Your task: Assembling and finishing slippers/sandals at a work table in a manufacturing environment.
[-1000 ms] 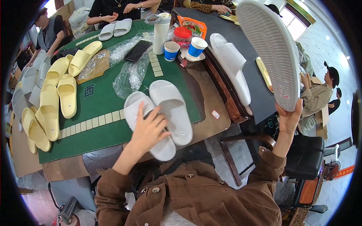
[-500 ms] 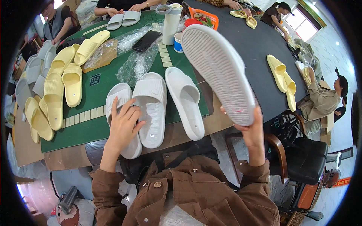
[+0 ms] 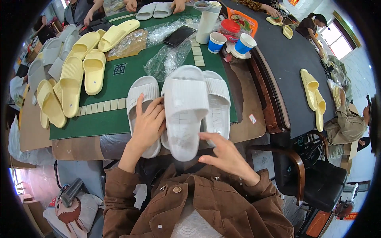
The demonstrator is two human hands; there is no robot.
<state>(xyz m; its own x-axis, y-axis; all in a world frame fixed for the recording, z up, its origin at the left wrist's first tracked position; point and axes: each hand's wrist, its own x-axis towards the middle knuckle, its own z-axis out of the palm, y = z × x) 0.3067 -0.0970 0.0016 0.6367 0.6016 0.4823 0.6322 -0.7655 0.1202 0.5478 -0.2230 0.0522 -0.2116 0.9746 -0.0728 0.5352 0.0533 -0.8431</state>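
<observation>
I'm listing: left hand (image 3: 149, 121), spreading open, apparently steadying the pale slipper (image 3: 143, 89) beneath; right hand (image 3: 224, 154), fingertip meeting the foremost slipper (image 3: 185, 99) by the table's (image 3: 79, 147) near edge, perhaps guiding it; its grip I'm not discerning.

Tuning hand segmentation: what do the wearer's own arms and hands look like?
Both the left hand and right hand are bare: no gloves, watch or rings show. Loose brown jacket sleeves cover the arms, leaving the wrists bare. No cables or markings show on them.
</observation>
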